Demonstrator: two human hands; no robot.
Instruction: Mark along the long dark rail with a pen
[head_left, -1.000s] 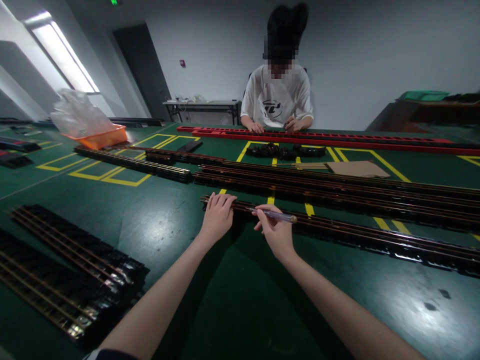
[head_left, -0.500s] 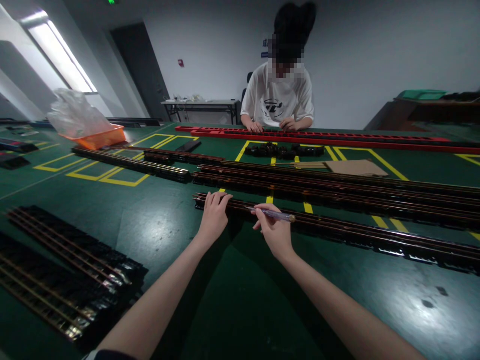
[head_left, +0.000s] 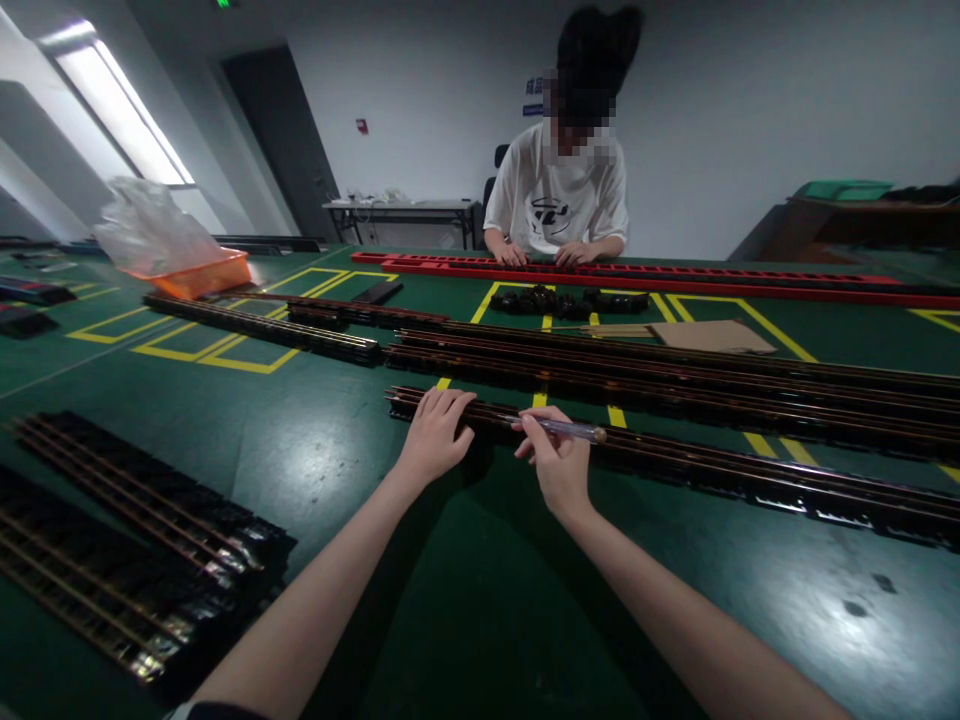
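Observation:
A long black rail (head_left: pixel 720 462) with copper-coloured rods along it lies across the table in front of me. My left hand (head_left: pixel 436 430) rests on it near its left end, fingers laid over the top and thumb apart on the near side. My right hand (head_left: pixel 559 462) is closed around a slim pen-shaped tool (head_left: pixel 566 429) with a translucent purplish handle and a round brass-coloured end. The tool slants left, its thin tip at the rods just right of my left hand. Whether the tip touches them is too small to tell.
More black rails (head_left: pixel 675 385) lie behind, with others (head_left: pixel 142 490) at left. Further back are a cardboard piece (head_left: pixel 712 336), black parts (head_left: pixel 540 300) and an orange bin (head_left: pixel 202 275) holding a plastic bag (head_left: pixel 154 230). Opposite, a person (head_left: pixel 559 195) has both hands at red rails (head_left: pixel 675 280).
Both my hands have shifted slightly right along the rail, the tool moving with the right one. My left thumb now stands further from the fingers. The person opposite has moved slightly.

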